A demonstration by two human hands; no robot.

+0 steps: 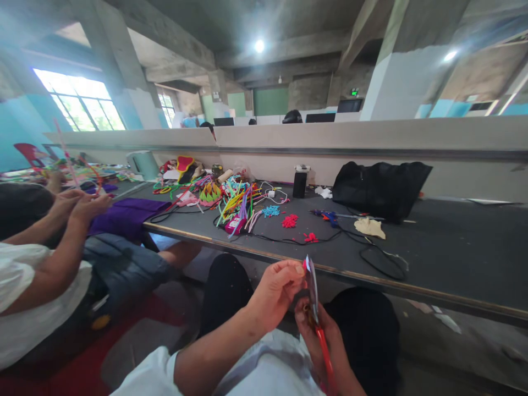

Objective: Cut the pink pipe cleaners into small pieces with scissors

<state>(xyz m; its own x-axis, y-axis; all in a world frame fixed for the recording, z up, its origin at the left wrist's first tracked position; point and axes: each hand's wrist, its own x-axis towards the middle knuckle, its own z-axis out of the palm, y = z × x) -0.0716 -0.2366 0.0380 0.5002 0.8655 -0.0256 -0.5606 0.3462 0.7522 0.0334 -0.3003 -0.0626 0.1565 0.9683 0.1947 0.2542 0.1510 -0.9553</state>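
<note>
In front of my lap, my right hand [322, 330] is closed on a pair of scissors [313, 286] with red handles, its blades pointing up and away from me. My left hand [277, 290] pinches a small pinkish-red piece [305, 265] right beside the blade tips; the piece is mostly hidden by fingers. On the dark table ahead lie a pile of red bits [290, 221], a smaller red pile [311, 237] and a pile of blue bits [271, 210]. Left of these is a heap of colourful pipe cleaners [239, 201].
A blue glue gun [330, 218] lies with its black cable [375, 264] looping over the table. Behind are a black bag [379, 190] and a black box-shaped object [300, 184]. At left, another person's hands [84, 206] work above a purple cloth [127, 215].
</note>
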